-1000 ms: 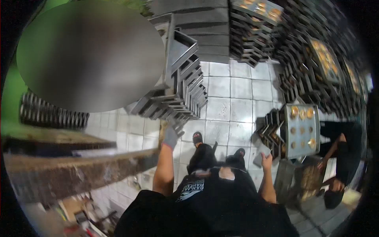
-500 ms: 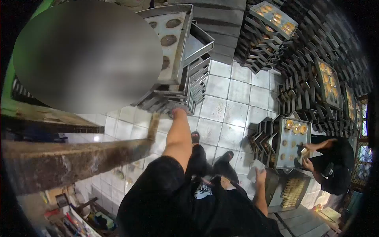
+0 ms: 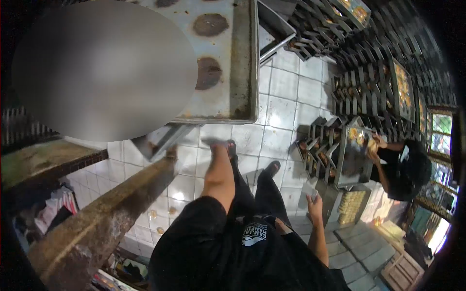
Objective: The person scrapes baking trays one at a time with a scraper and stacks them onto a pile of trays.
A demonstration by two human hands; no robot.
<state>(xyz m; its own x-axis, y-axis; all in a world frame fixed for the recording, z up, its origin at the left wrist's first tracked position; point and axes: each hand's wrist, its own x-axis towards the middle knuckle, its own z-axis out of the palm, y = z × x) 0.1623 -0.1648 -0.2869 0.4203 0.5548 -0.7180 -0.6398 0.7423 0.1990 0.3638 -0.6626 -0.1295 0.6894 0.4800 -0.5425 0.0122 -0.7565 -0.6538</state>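
Observation:
My left hand (image 3: 221,146) reaches forward at the end of a bare forearm, just below the near edge of a large worn baking tray (image 3: 245,63). The tray carries round dark brown marks. The fingers are small and unclear, so I cannot make out whether they touch anything. Low on the right, my right hand (image 3: 314,199) is closed around a pale, flat piece (image 3: 309,186) with a straight edge; its exact kind does not show. A large blurred oval hides the tray's left part.
On the right, a co-worker (image 3: 410,169) holds a bun over a tray (image 3: 353,167) on a staggered stack. More stacked trays (image 3: 361,92) with buns line the wall. A wooden beam (image 3: 107,223) crosses at left; white floor tiles (image 3: 284,114) lie between.
The large tray appears bigger and nearer, extending farther right over the stack. My view has shifted. My right hand still holds the pale piece. The co-worker's hands have moved up to the tray's far edge.

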